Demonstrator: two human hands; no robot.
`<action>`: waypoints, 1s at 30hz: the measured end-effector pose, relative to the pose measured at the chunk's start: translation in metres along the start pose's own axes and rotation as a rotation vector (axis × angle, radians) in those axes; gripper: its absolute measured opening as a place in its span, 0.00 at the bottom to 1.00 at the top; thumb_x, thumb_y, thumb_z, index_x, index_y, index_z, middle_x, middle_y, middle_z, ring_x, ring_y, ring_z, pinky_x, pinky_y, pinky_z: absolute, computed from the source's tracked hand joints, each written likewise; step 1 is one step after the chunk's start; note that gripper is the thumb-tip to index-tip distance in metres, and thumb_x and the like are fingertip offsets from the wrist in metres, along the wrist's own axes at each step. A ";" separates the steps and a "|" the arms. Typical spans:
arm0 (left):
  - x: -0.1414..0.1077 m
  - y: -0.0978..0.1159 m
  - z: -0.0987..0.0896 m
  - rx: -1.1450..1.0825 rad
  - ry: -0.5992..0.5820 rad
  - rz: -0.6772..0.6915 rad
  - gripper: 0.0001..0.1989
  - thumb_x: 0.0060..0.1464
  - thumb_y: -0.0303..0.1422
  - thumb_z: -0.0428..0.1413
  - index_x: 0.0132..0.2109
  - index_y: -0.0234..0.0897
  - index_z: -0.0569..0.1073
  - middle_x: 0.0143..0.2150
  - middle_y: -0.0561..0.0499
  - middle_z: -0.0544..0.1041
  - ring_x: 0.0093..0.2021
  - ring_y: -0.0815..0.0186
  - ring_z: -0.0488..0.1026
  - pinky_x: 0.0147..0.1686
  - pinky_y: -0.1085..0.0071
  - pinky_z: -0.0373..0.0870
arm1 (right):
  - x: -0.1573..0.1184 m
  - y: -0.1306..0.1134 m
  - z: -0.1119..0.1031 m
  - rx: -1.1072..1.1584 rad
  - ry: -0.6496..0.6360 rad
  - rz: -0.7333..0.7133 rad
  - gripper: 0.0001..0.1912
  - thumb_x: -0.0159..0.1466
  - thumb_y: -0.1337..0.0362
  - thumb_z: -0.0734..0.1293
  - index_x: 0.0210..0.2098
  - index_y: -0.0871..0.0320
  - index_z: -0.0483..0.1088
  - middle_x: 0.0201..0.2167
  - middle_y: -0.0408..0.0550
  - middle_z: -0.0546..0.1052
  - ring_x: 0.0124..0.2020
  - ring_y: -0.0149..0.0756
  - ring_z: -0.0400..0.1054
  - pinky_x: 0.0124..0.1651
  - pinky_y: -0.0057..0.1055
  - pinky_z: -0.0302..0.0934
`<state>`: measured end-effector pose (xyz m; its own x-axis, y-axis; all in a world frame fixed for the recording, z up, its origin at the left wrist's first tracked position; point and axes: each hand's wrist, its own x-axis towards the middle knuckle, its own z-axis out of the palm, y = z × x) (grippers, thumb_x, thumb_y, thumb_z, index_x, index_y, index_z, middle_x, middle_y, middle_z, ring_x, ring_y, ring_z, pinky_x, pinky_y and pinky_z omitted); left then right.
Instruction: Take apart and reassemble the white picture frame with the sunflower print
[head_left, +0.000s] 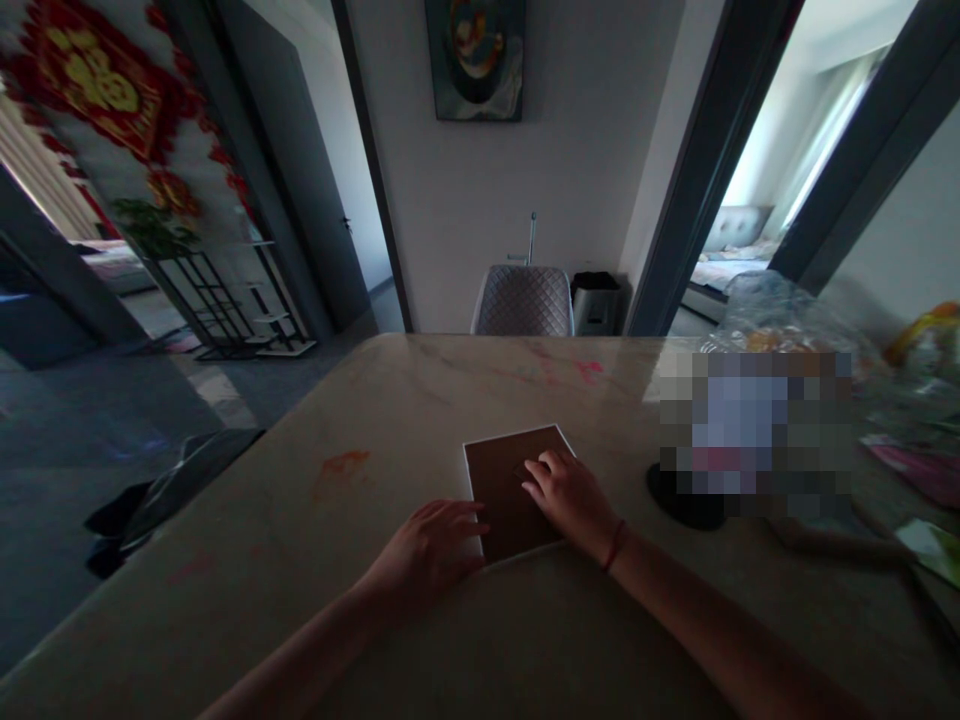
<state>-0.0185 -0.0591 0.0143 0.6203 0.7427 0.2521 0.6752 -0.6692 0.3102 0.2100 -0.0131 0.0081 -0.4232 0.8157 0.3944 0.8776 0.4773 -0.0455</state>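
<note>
Fingers of the left hand reach out nearly straight, loosely parted and gripping nothing, their tips over the left edge of a brown board. Fingers of the right hand bend above the board's right half, thumb and forefinger close to a thin dark piece; whether they pinch it, I cannot tell. A red cord circles the right wrist.

The board lies on the pale surface, between the two hands. Pink marks show toward the far edge, an orange smear to the left. On the right, a round black base sits beside a pixelated patch, with clear plastic behind. Beyond stand a chair and a bin; a picture hangs above. Far left, a leafy plant is below a red and gold ornament.

The board is four-sided with a thin white border. Faint veins give the surface a stone look. The chair back is quilted in diamonds, the plastic crinkled, the bin grey with a black top.
</note>
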 end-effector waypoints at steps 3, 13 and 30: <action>-0.001 -0.005 -0.002 0.031 -0.014 0.013 0.19 0.49 0.43 0.55 0.49 0.43 0.69 0.55 0.47 0.69 0.52 0.59 0.67 0.51 0.56 0.63 | -0.001 0.000 0.001 0.005 0.011 -0.016 0.08 0.59 0.65 0.64 0.38 0.59 0.70 0.34 0.51 0.72 0.38 0.38 0.66 0.40 0.34 0.62; 0.000 0.004 -0.002 0.140 0.010 -0.049 0.22 0.46 0.50 0.54 0.45 0.43 0.70 0.55 0.46 0.69 0.51 0.56 0.68 0.53 0.53 0.60 | -0.004 -0.002 -0.003 0.057 -0.014 -0.020 0.09 0.63 0.66 0.59 0.39 0.61 0.68 0.34 0.52 0.71 0.38 0.37 0.67 0.39 0.33 0.63; 0.015 0.025 0.006 0.058 0.121 -0.311 0.05 0.53 0.33 0.49 0.36 0.40 0.67 0.46 0.49 0.72 0.45 0.61 0.69 0.47 0.61 0.65 | -0.003 -0.004 0.000 -0.010 -0.047 -0.031 0.07 0.63 0.67 0.59 0.37 0.62 0.67 0.35 0.53 0.71 0.38 0.39 0.67 0.37 0.33 0.63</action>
<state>0.0105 -0.0647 0.0205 0.3317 0.9065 0.2614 0.8486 -0.4077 0.3372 0.2079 -0.0172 0.0067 -0.4600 0.8152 0.3519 0.8661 0.4992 -0.0244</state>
